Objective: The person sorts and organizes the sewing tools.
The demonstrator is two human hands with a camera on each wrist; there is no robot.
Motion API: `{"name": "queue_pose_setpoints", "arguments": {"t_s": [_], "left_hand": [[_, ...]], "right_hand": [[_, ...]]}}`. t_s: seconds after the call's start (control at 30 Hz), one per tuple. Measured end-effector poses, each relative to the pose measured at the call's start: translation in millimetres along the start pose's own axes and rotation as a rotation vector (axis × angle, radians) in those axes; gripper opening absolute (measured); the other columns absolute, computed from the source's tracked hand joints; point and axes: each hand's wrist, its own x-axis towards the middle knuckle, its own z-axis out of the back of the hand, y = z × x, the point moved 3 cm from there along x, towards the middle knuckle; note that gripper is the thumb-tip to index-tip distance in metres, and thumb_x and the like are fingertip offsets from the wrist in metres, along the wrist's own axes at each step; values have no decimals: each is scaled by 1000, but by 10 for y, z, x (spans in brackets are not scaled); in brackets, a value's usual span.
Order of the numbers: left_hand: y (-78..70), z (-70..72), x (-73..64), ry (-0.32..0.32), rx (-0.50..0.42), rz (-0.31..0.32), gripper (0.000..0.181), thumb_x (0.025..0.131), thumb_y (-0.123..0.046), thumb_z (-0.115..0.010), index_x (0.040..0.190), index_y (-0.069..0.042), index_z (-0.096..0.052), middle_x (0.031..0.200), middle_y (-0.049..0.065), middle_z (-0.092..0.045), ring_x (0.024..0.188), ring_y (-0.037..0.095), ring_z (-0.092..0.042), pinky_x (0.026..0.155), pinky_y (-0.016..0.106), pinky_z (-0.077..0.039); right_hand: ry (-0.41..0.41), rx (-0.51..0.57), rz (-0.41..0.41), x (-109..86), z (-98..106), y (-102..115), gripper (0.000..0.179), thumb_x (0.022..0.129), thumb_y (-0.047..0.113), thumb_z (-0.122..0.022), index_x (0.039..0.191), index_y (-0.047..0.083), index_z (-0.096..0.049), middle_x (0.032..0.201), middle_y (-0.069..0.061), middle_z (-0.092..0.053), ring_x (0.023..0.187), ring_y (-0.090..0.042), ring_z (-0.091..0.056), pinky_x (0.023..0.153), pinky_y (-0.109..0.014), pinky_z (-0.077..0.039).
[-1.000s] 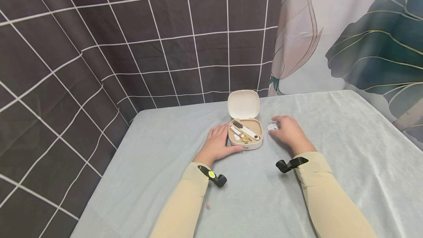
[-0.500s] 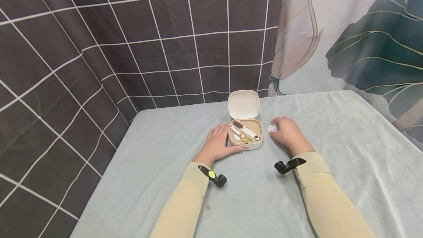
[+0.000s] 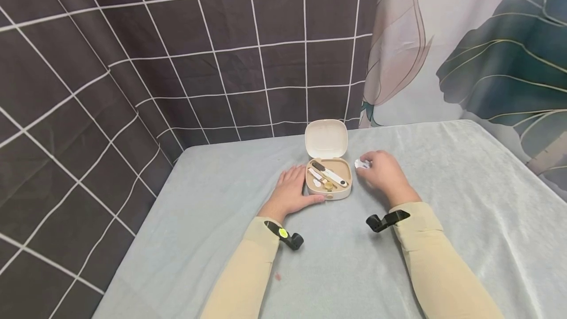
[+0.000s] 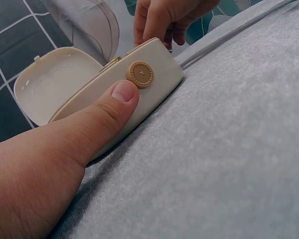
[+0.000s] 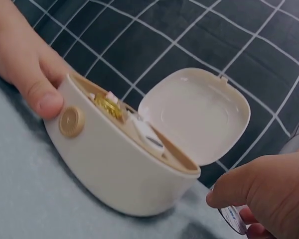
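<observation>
A small cream box (image 3: 340, 196) with a tan tray stands with its lid (image 3: 326, 139) raised. My left hand (image 3: 290, 193) rests against the box's left side with straight fingers; its thumb touches the front beside the round tan button (image 4: 140, 74). Just right of the box, my right hand (image 3: 384, 174) pinches a small flat round white piece (image 3: 361, 164) between thumb and fingers. In the right wrist view this round piece (image 5: 233, 219) shows a clear rim and bluish print, partly hidden by the fingers. Inside the tray lies a white stick-shaped tool (image 3: 335, 176) with a dark end.
Also in the tray are a gold round piece (image 3: 328, 186) and a small white piece (image 3: 316, 182). A pale blue-grey cloth (image 3: 336, 270) covers the table. Behind it hangs a dark curtain (image 3: 283, 68) with white grid lines, beside a leaf-patterned curtain (image 3: 425, 97).
My right hand has closed its pinch on the round white piece and shifted slightly left and away from me with it, nearer the box. The left hand stays put.
</observation>
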Motion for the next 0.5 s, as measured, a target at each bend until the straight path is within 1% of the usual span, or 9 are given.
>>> {"name": "queue_pose_setpoints", "arguments": {"t_s": [0.2,0.37,0.5], "left_hand": [[-6,9,-4,-5,-5,-4,109,83,-76,-61,162,-13,-21,165,8,-28,154,28,-17,126,48,-9],[-8,3,-3,2,7,3,110,83,-78,-60,162,-13,-20,165,8,-28,154,27,-17,126,47,-8],[-12,7,0,2,4,6,110,83,-77,-60,162,-13,-21,165,8,-28,154,27,-17,126,47,-9]], "right_hand": [[3,33,6,-5,42,136,41,86,20,-66,116,-8,-70,109,-28,-68,102,-43,-62,92,-57,-49],[-5,57,16,-9,51,231,40,86,19,-67,115,-8,-71,111,-29,-68,107,-45,-61,95,-58,-48],[-8,65,28,-11,31,301,38,86,19,-67,112,-8,-71,109,-29,-68,106,-45,-61,95,-58,-48]]}}
